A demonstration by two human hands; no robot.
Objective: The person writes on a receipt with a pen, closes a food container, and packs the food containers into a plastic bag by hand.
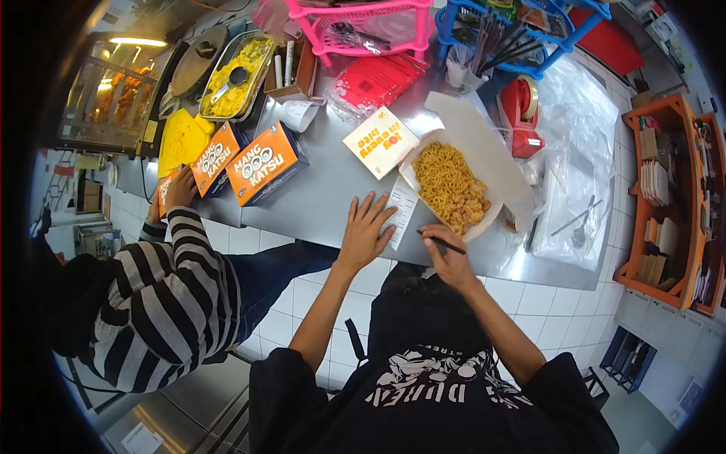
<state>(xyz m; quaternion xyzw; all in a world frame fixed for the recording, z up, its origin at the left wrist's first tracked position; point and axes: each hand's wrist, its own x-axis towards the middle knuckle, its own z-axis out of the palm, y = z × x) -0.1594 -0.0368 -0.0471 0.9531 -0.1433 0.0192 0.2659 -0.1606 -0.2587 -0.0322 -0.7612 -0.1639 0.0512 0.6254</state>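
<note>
My left hand (366,233) lies flat with its fingers spread, its fingertips on the edge of a printed paper slip (403,206) on the steel table. In my right hand (448,259) is a dark pen (444,241), held near the slip's lower right. Just beyond stands an open white carton (508,166), its lid folded out to the right. Noodles (446,175) and pale fried pieces (469,210) fill it. A small white box with orange lettering (380,142) sits at the carton's left, behind the slip.
A co-worker in striped sleeves (178,280) handles orange boxes (266,164) at the left. Behind are a tray of yellow food (240,72), a pink rack (363,11) and a blue rack (529,72). A red tape dispenser (519,121) and plastic bags (578,174) lie right.
</note>
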